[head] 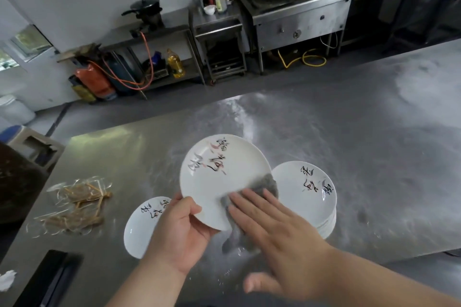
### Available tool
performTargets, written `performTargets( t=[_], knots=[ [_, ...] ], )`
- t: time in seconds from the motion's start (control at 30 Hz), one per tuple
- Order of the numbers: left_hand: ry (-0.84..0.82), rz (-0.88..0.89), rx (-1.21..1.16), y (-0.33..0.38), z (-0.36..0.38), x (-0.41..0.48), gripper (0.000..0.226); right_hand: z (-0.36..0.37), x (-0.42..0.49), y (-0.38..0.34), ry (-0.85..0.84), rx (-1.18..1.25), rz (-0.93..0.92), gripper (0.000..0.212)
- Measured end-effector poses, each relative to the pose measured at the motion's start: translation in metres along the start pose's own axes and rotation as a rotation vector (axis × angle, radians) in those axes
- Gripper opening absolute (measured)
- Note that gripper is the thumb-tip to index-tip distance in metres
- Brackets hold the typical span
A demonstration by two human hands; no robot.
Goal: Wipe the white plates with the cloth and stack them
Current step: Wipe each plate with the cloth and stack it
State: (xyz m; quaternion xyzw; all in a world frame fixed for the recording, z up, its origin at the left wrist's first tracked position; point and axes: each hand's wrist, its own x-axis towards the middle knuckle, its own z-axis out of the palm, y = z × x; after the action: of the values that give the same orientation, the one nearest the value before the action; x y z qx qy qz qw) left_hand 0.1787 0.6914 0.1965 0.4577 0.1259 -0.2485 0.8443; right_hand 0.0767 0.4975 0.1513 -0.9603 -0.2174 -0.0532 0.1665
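Wiping a white plate held over the steel worktop

My left hand (179, 229) grips the plate (219, 177) by its near rim, thumb on the face. The plate is round and glossy and tilts face-up towards me, its brushed lettering on the far half. My right hand (277, 229) lies flat, fingers straight, pressing the nubbly grey cloth (268, 183) on the plate's lower right, a tail hanging past the rim. A stack (306, 189) of like plates sits just right on the dull, smeared worktop (349, 144), and a second plate (142, 227) lies left. Farther left are clear packets (77, 203), perhaps of rubber bands.
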Motion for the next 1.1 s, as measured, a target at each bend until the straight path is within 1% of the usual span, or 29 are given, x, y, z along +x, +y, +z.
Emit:
performTargets(
  t=[0.1,0.17,0.23,0.37,0.43,0.5,0.57,0.6,0.63,0.7,0.77,0.8,0.83,0.87,0.9,0.97,1.0,1.07,1.1],
  knots=[
    [0.018,-0.034,0.021,-0.009,-0.002,-0.003,0.054,-0.016,0.018,0.028,-0.073,-0.093,0.170,0.108],
    [-0.001,-0.016,0.013,-0.008,0.002,-0.001,0.054,-0.032,0.032,0.041,-0.081,-0.131,0.271,0.111],
    [0.006,0.001,-0.006,-0.004,0.008,0.003,0.053,-0.037,0.035,0.036,-0.042,-0.102,0.263,0.112],
    [0.036,0.000,-0.013,0.004,0.013,0.010,0.064,-0.010,0.008,-0.001,0.063,0.075,0.110,0.101],
    [0.050,-0.009,0.029,-0.002,0.012,0.009,0.064,-0.001,0.002,-0.001,0.047,0.101,0.161,0.099],
    [0.073,-0.005,0.092,-0.008,0.011,0.007,0.054,-0.009,0.014,0.013,-0.026,0.132,0.281,0.094],
    [0.075,-0.003,0.220,-0.009,0.009,0.005,0.050,-0.023,0.033,0.033,-0.054,0.136,0.346,0.089],
    [0.066,0.001,0.308,-0.006,0.009,0.002,0.047,-0.030,0.042,0.042,-0.050,0.108,0.319,0.085],
    [0.047,0.007,0.404,-0.002,0.009,0.000,0.043,-0.036,0.050,0.050,-0.038,0.063,0.251,0.078],
    [-0.011,0.016,0.570,0.008,0.009,-0.003,0.040,-0.045,0.064,0.055,0.019,-0.014,0.056,0.066],
    [-0.101,0.013,0.669,0.015,0.009,-0.005,0.029,-0.048,0.075,0.053,0.122,-0.021,-0.142,0.056],
    [-0.138,0.022,0.714,0.016,0.008,-0.006,0.024,-0.048,0.079,0.053,0.183,-0.012,-0.190,0.051],
    [-0.140,0.049,0.753,0.016,0.006,-0.007,0.027,-0.048,0.082,0.052,0.232,0.013,-0.164,0.048],
    [-0.109,0.077,0.775,0.016,0.004,-0.007,0.030,-0.047,0.083,0.051,0.262,0.066,-0.070,0.044],
    [-0.061,0.099,0.776,0.015,0.001,-0.007,0.031,-0.046,0.082,0.052,0.279,0.133,0.087,0.039],
    [0.042,0.133,0.775,0.016,-0.004,-0.006,0.031,-0.042,0.076,0.057,0.232,0.210,0.414,0.027],
    [0.065,0.135,0.781,0.018,-0.005,-0.006,0.031,-0.040,0.071,0.057,0.211,0.206,0.489,0.025],
    [0.059,0.125,0.801,0.024,-0.005,-0.005,0.031,-0.043,0.072,0.048,0.198,0.190,0.506,0.025],
    [0.028,0.111,0.821,0.025,-0.003,-0.005,0.029,-0.046,0.076,0.043,0.231,0.184,0.459,0.025]
  ],
)
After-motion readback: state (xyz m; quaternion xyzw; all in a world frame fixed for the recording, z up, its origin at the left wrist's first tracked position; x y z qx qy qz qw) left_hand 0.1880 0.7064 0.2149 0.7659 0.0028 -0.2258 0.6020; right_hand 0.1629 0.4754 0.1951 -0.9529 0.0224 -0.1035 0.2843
